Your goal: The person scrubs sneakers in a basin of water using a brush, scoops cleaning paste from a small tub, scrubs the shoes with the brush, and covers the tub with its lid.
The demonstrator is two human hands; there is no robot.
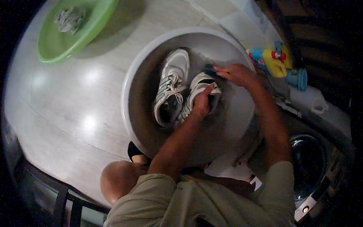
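- White plastic in the head view: a wide round tub (126, 94) sits on the floor in front of the person, with two pale striped shoes in it
- The left hand (202, 103) is closed around the right-hand shoe (197, 84), thumb over its upper, close to the opening
- The right hand (238, 75) has its fingers closed on a small dark brush (208, 69), which sits at the far end of that shoe; whether the bristles press on it is too blurred to tell
- The held shoe lies right under the left palm and just to the near left of the right fingertips
- The other shoe (172, 85) lies beside it to the left, laces up, with no hand on it
- I'd judge the held shoe light to moderate, heavier if soaked: stiff at the sole, softer and giving in the upper, probably slippery if wet, hardly fragile
- The best hold looks to be around the heel or the opening's edge, with the sole for support, rather than by loose laces
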